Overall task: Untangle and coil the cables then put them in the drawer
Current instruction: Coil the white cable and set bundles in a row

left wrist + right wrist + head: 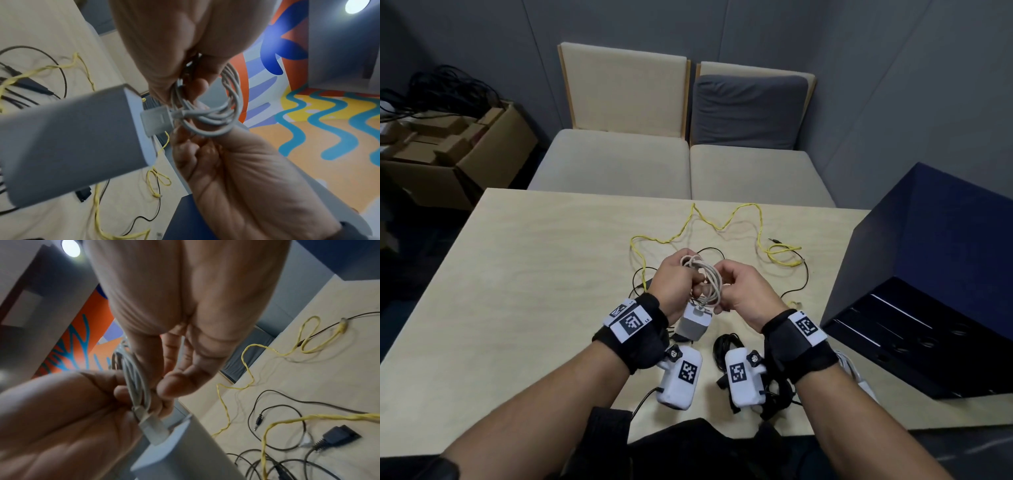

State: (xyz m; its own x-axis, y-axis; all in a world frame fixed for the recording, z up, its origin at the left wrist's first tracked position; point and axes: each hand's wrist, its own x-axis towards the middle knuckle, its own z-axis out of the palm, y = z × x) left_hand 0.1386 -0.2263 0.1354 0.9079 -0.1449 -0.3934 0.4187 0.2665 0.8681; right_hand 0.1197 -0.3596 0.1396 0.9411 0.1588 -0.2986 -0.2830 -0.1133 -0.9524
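Table point(524, 274) beneath the grip carries one yellow cable point(726, 224) and thin black cables point(804, 274) beyond it, one dark drawer unit point(928, 274) to its right. Left hand point(674, 286) and right hand point(748, 291), fingers curled, pinch one coiled white cable point(707, 277); its one grey adapter point(693, 323) hangs just below.

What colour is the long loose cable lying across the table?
Yellow cable, with a twisted look; the head view shows it best.
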